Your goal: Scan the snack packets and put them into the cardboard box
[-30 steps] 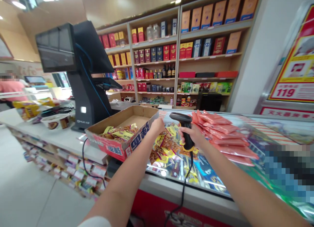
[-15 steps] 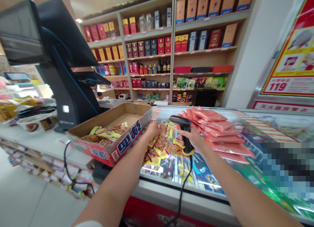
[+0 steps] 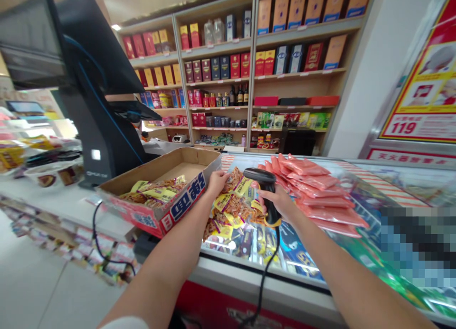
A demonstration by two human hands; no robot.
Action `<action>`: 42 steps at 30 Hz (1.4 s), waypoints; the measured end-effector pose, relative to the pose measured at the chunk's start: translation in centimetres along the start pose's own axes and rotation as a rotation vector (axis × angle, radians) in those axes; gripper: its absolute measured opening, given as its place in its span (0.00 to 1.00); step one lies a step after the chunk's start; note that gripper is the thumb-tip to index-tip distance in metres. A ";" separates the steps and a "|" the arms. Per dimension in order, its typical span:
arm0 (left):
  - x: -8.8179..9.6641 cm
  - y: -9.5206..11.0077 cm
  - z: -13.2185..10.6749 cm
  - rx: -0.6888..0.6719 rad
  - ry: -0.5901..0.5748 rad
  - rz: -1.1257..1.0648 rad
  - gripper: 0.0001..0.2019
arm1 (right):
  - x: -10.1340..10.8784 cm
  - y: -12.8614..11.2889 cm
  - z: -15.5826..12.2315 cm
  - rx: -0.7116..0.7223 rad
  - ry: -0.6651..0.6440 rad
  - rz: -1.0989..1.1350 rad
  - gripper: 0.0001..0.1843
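Observation:
My right hand [image 3: 280, 201] grips the handle of a black barcode scanner [image 3: 265, 189], its head pointing left over a heap of yellow snack packets [image 3: 231, 210] on the glass freezer lid [image 3: 302, 267]. My left hand [image 3: 215, 183] pinches one yellow snack packet [image 3: 237, 182] and holds it up just in front of the scanner head. Beside my left hand sits an open cardboard box [image 3: 178, 203] with more yellow packets inside. A black cable hangs from the scanner down over the freezer's front edge.
A fanned row of red packets [image 3: 313, 191] lies right of the scanner. A black point-of-sale terminal [image 3: 89, 91] stands on the white counter [image 3: 60, 201] at left. Shelves of boxed goods [image 3: 249, 68] fill the back wall. A red and yellow poster [image 3: 427, 91] hangs at right.
My left hand has lifted a yellow packet out of the heap and raised it toward the scanner head. The scanner has stayed in my right hand. The view swung right earlier, then held.

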State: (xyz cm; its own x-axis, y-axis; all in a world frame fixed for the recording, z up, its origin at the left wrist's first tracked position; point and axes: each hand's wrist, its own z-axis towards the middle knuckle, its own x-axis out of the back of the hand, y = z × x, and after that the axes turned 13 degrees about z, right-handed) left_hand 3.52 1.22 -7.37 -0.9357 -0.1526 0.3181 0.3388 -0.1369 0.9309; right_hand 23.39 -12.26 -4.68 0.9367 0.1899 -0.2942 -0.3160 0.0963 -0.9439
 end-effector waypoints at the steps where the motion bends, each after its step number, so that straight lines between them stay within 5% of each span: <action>1: 0.0 0.3 -0.1 -0.011 -0.003 -0.051 0.11 | 0.0 -0.1 -0.1 -0.003 -0.018 -0.015 0.17; 9: -0.1 2.3 -1.6 -0.048 -0.043 -0.198 0.08 | 0.8 -0.4 -0.1 0.022 -0.096 -0.140 0.14; 23: -0.1 2.0 -1.3 -0.087 -0.050 -0.204 0.08 | 0.3 -0.5 -0.4 -0.015 -0.157 -0.145 0.13; 30: 0.6 3.0 -2.0 -0.085 0.084 -0.105 0.08 | -0.2 -0.2 -0.1 -0.052 -0.109 -0.062 0.15; 35: 5.1 7.0 -3.6 -0.168 0.234 0.120 0.11 | -3.6 -1.3 0.7 -0.064 -0.139 0.010 0.16; 39: 12.1 9.4 -5.8 -0.220 0.390 0.379 0.12 | -8.0 -2.9 1.2 -0.074 -0.246 0.027 0.15; 42: 17.3 9.7 -7.3 -0.099 0.480 0.695 0.10 | -10.5 -3.3 1.3 -0.053 -0.318 0.032 0.16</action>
State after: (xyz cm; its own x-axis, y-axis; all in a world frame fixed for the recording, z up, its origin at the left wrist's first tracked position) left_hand -8.63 -9.89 5.81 -0.3763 -0.6294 0.6799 0.8486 0.0603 0.5255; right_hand 14.39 -13.26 1.71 0.8294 0.4889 -0.2702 -0.3285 0.0357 -0.9438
